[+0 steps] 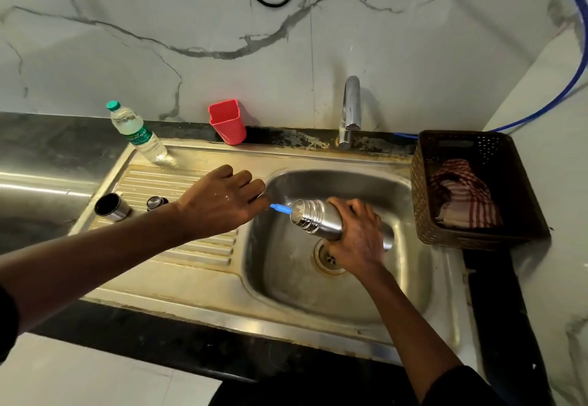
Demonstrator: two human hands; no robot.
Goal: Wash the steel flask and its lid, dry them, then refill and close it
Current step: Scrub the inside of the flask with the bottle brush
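**Visitor:** Where is the flask now?

**Onlooker:** The steel flask (318, 218) is held on its side over the sink basin (302, 297), mouth pointing left. The right hand (356, 237) is wrapped round its body. The left hand (222, 202) has its fingers curled on a blue handle (280, 208) that reaches the mouth. The working end is hidden; I judge it a brush.

**Visitor:** Any recommendation?

**Onlooker:** Keep the handle in line with the neck, reach the base, and turn the flask while scrubbing over the basin.

**Visitor:** And the containers?

**Onlooker:**
- The cup lid (112, 207) lies tipped on the drainboard (149, 177) and looks empty, with the stopper (156, 202) near it.
- The plastic water bottle (136, 133) is capped and holds clear water.
- The red tumbler (227, 122): contents unseen.
- The brown basket (423, 214) holds a checked cloth (464, 205).
- The flask interior: cannot tell.
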